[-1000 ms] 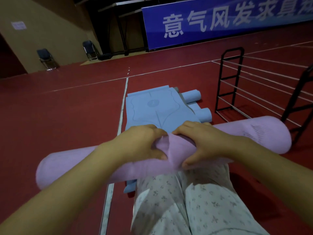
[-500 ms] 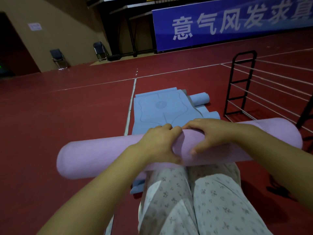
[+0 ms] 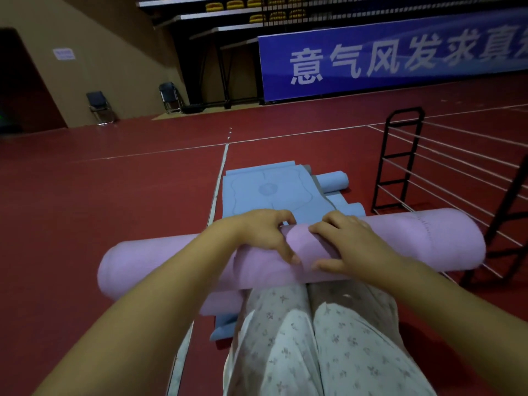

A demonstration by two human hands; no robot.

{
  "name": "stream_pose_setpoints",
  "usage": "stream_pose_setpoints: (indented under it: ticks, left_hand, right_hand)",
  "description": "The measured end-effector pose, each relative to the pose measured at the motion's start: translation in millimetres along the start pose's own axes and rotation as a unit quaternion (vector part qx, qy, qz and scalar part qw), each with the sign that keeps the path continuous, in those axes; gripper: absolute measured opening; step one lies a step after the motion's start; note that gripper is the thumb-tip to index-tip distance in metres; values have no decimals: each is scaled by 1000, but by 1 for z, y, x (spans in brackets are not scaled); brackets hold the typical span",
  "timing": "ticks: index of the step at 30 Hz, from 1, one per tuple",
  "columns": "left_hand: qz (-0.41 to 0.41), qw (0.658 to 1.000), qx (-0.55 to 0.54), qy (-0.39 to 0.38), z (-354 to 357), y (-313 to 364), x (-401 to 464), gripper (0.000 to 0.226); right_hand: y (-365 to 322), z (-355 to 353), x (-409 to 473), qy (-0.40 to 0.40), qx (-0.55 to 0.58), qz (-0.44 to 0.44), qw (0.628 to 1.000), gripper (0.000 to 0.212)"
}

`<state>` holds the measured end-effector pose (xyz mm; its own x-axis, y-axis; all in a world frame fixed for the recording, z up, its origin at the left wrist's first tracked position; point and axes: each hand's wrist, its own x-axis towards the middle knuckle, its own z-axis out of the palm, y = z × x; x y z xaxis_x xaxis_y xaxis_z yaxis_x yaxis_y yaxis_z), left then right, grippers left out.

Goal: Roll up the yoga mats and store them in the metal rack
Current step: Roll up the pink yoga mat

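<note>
A rolled pink yoga mat [image 3: 414, 241] lies crosswise above my knees. My left hand [image 3: 263, 232] and my right hand [image 3: 348, 247] grip its middle side by side, fingers curled over the top and thumbs underneath. A loose pink flap hangs below the roll on the left. Beyond it a blue yoga mat [image 3: 265, 192] lies flat on the floor, with two rolled blue mats [image 3: 334, 180] at its right edge. The black metal rack [image 3: 400, 158] with thin white rails stands to the right; its near end frame is close to the pink roll's right end.
The red sports floor [image 3: 100, 210] carries white lines [image 3: 221, 167]. Two folding chairs [image 3: 100, 107] stand by the far wall on the left. A blue banner [image 3: 400, 58] and stands run along the back. My patterned trouser legs [image 3: 314, 338] fill the lower centre.
The pink roll has risen and shifted right across my knees, nearer the rack. Both hands have stayed on its middle. The view has tilted upward.
</note>
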<state>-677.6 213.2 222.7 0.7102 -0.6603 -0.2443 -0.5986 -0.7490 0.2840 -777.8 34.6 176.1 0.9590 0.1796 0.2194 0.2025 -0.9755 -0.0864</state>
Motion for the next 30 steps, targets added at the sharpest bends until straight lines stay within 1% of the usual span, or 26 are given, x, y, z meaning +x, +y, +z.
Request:
stream_pose_setpoints:
  ticks: [3, 5, 8, 11, 13, 14, 15, 17, 18, 21, 24, 26, 30]
  left_hand:
    - [-12, 1000, -20, -9, 0, -1, 3, 80]
    - [-16, 1000, 18, 2, 0, 1, 0, 84]
    - [-1, 987, 133, 91, 10, 6, -10, 74]
    - [-2, 957, 211, 200, 35, 6, -21, 57]
    - [15, 937, 250, 244, 50, 3, -24, 57]
    - [22, 933, 264, 245, 56, 0, -24, 66]
    - [20, 930, 286, 231, 60, -2, -24, 80]
    - [1, 919, 341, 199, 67, -5, -22, 105]
    - [-8, 914, 354, 196, 69, -6, -20, 111]
    - [-14, 913, 354, 203, 67, -6, -12, 114]
    - [-12, 923, 327, 203, 59, -10, -6, 110]
    - [4, 928, 312, 202, 53, -12, -4, 106]
    - [24, 926, 311, 211, 39, -15, -5, 101]
  right_hand:
    - [6, -6, 8, -16, 24, -12, 1000, 65]
    - [9, -9, 12, -18, 37, -21, 999, 62]
    - [15, -13, 19, -30, 55, -29, 998, 60]
    - [15, -14, 26, -49, 51, -25, 997, 59]
    - [12, -13, 27, -54, 26, -9, 998, 63]
    - [10, -12, 26, -60, 3, -1, 998, 68]
    - [9, -10, 25, -65, -25, 4, 998, 75]
    - [6, -5, 24, -75, -80, 5, 994, 94]
    - [5, -2, 25, -80, -99, 9, 992, 104]
    - [4, 6, 32, -93, -129, 30, 987, 123]
    - [7, 11, 38, -92, -123, 30, 988, 130]
    - [11, 12, 39, -80, -108, 13, 991, 128]
    - [16, 2, 40, -51, -90, -5, 995, 115]
